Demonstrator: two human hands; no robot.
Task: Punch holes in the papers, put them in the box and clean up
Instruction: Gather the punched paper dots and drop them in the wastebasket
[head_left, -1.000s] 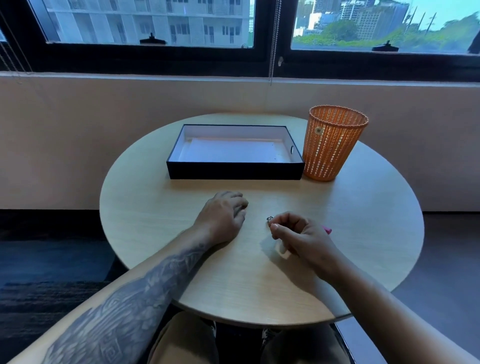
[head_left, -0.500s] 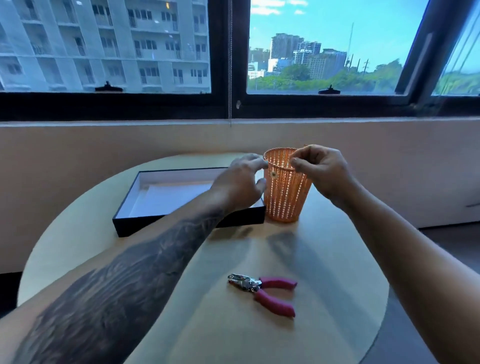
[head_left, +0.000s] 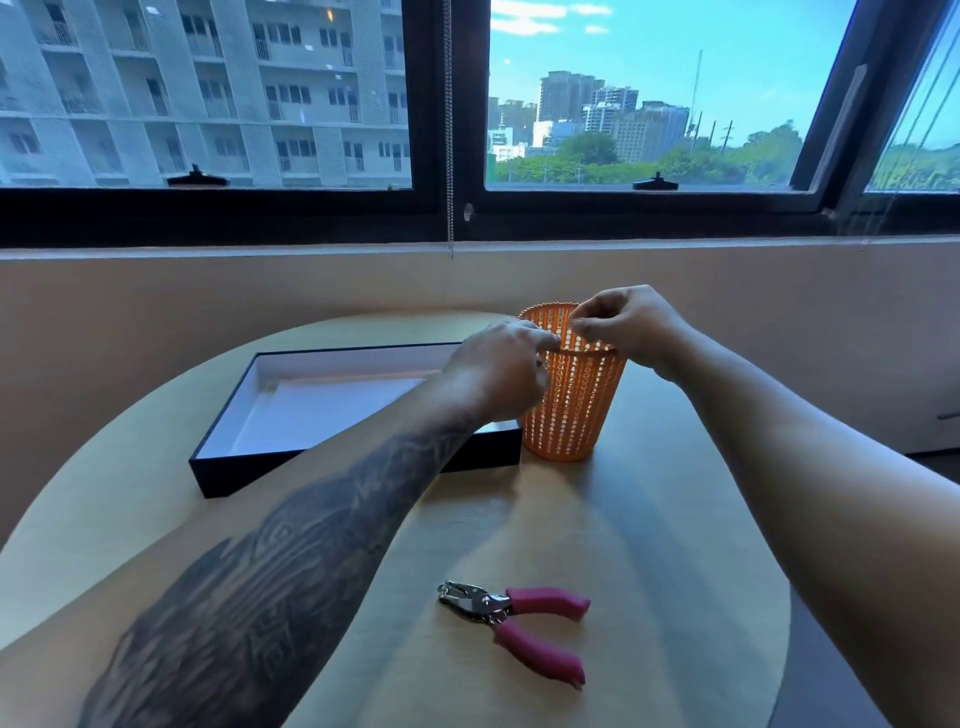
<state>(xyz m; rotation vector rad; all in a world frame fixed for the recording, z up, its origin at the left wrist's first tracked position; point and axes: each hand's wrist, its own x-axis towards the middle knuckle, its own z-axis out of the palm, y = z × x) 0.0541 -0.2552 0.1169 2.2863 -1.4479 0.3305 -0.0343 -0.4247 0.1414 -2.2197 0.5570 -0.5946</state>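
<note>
From the head view, your left hand (head_left: 498, 371) and right hand (head_left: 631, 325) hover at the rim of the orange mesh basket (head_left: 571, 405), fingers curled and pinched; whether they pinch anything you cannot tell. The open black box (head_left: 311, 457), white paper (head_left: 332, 410) inside, touches the basket. The pink-handled hole punch (head_left: 519, 623) lies nearer you on the round tabletop (head_left: 675, 545).

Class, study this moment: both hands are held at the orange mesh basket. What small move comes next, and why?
Probably release: the pinched right hand and left hand sit over the rim of the orange mesh basket, so opening the fingers would likely drop any collected scraps inside. What they hold cannot be seen.
</note>
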